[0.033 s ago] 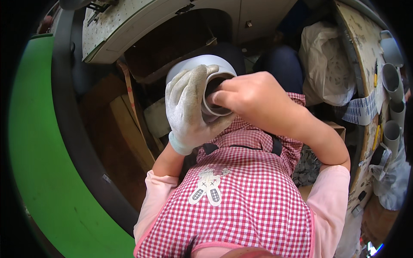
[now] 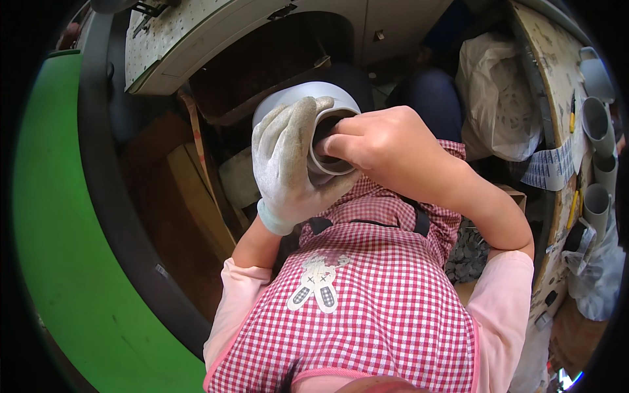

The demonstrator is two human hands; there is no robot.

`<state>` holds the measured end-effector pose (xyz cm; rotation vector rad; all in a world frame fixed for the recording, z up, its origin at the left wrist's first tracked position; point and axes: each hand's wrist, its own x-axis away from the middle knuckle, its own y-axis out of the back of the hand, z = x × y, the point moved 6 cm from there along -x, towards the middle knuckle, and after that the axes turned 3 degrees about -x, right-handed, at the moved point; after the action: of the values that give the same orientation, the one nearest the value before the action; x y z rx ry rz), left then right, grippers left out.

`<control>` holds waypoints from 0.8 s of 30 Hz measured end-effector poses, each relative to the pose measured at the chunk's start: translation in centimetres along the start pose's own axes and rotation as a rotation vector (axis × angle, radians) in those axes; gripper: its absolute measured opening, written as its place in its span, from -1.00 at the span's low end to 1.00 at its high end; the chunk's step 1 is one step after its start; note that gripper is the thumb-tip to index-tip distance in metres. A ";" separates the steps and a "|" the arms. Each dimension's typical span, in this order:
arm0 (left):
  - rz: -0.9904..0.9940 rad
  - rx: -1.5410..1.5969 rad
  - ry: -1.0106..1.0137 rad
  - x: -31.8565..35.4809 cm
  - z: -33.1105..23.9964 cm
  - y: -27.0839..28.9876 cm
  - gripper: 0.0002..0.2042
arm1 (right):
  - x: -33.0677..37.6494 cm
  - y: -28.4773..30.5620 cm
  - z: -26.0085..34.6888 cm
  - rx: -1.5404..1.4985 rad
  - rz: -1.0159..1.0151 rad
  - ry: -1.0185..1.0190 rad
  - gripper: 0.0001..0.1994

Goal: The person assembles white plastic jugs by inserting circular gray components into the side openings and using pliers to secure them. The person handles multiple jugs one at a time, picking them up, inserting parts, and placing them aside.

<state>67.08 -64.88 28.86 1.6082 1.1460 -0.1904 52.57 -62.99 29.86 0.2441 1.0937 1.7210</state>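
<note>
Nothing has moved since the earlier frame: both hands sit as they did. Left hand (image 2: 288, 164), in a grey work glove, wraps the grey pipe fitting (image 2: 308, 105), its grip clamped round the wall, held up before the chest over the checked apron (image 2: 373, 301). Right hand (image 2: 380, 147), bare, has its fingers curled into the fitting's dark mouth; whether they pinch anything inside cannot be told. With no shift, the work inside the opening looks to be in mid-course. More grey pipes (image 2: 596, 118) lie on the tabletop (image 2: 550, 59) at right.
</note>
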 end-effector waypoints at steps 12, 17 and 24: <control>0.046 0.029 -0.036 -0.3 -0.8 -0.2 -0.14 | 0.6 1.1 -0.5 -0.338 0.151 -0.117 -0.83; 0.026 0.008 -0.052 -1.8 -0.3 -1.1 -0.10 | 0.7 1.0 -0.1 -0.205 0.067 -0.142 -0.80; 0.032 0.262 0.880 1.8 6.6 2.6 -0.74 | 6.6 6.0 -8.6 -0.600 -0.573 -0.692 -0.69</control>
<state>72.70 -69.11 26.89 2.0090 1.8029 0.4562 40.40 -62.45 27.44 0.1090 0.0924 1.2152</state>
